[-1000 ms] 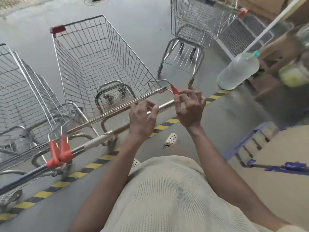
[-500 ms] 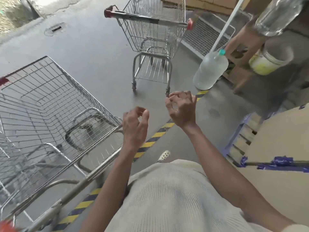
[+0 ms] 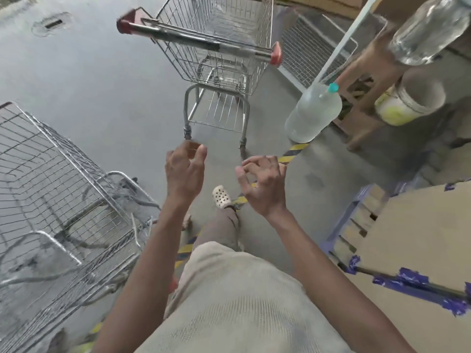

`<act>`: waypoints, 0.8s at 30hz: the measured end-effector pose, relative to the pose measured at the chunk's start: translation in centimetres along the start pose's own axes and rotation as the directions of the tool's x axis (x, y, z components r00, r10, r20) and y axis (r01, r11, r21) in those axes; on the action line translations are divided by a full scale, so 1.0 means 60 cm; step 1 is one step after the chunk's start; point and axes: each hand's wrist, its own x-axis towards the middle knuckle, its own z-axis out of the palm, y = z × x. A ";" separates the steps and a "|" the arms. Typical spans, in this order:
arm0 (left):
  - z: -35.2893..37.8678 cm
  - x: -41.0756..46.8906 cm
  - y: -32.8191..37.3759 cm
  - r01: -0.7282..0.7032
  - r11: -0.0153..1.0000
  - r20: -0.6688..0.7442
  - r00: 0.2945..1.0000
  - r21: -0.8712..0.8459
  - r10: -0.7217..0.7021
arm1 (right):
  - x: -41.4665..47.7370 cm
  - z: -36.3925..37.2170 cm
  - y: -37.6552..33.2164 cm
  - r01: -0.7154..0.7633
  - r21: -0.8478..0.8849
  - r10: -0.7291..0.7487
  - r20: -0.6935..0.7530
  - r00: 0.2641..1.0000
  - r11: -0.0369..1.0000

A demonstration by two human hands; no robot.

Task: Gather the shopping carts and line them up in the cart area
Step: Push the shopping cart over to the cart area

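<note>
As they hover, hands (image 3: 184, 171) (image 3: 262, 184) curl loosely.

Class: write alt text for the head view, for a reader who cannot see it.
An empty left hand and right hand are held out, fingers loosely curled, short of the handle of a cart ahead. A second cart stands at the left, a water bottle at the right.

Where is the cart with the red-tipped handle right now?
In the head view the cart stands top centre, just beyond the striped tape, a big water bottle to its right.
</note>
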 end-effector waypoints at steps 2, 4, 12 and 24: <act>0.027 0.049 0.015 0.007 1.000 0.003 1.000 -0.004 -0.007 | 0.056 0.016 0.015 0.026 0.005 -0.026 0.017 1.000 1.000; 0.054 0.105 0.042 0.007 1.000 0.012 1.000 -0.022 -0.006 | 0.139 0.037 0.025 0.051 0.012 -0.051 0.026 0.998 0.999; 0.075 0.369 0.167 -0.203 0.973 -0.070 0.975 0.112 0.211 | 0.459 0.130 0.019 0.027 -0.169 -0.018 0.056 0.998 0.985; 0.043 0.701 0.101 -0.236 0.624 0.108 0.966 0.745 0.236 | 0.571 0.319 0.087 0.065 -0.265 -0.056 0.041 0.998 0.962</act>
